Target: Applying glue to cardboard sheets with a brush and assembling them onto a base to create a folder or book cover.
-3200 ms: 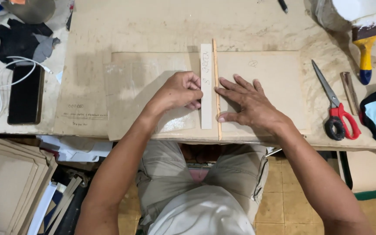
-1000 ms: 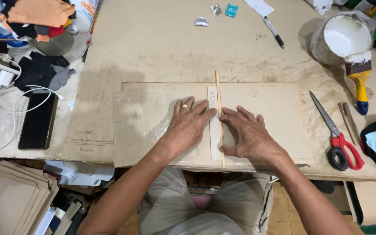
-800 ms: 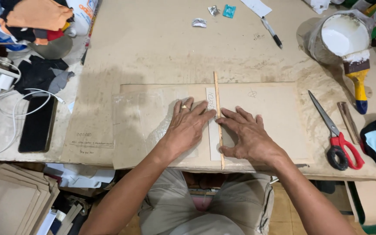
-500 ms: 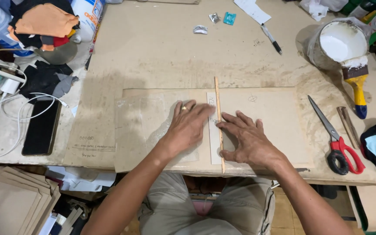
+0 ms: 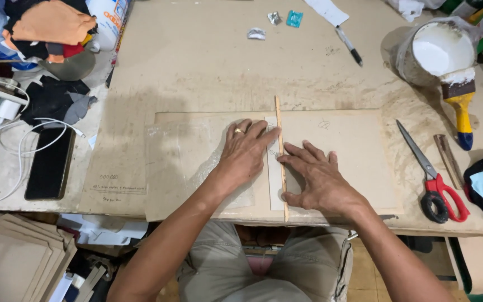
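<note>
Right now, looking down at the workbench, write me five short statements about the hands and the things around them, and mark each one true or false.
1. Both hands, the left hand and the right hand, lie flat on the cardboard sheet. True.
2. The thin wooden stick runs between the two hands. True.
3. The right hand holds the red-handled scissors. False: the scissors lie on the table to the right of the sheet, untouched.
4. The paintbrush rests across the white bucket. True.
5. The black phone lies on the right side of the table. False: it lies on the left side, near white cables.
</note>
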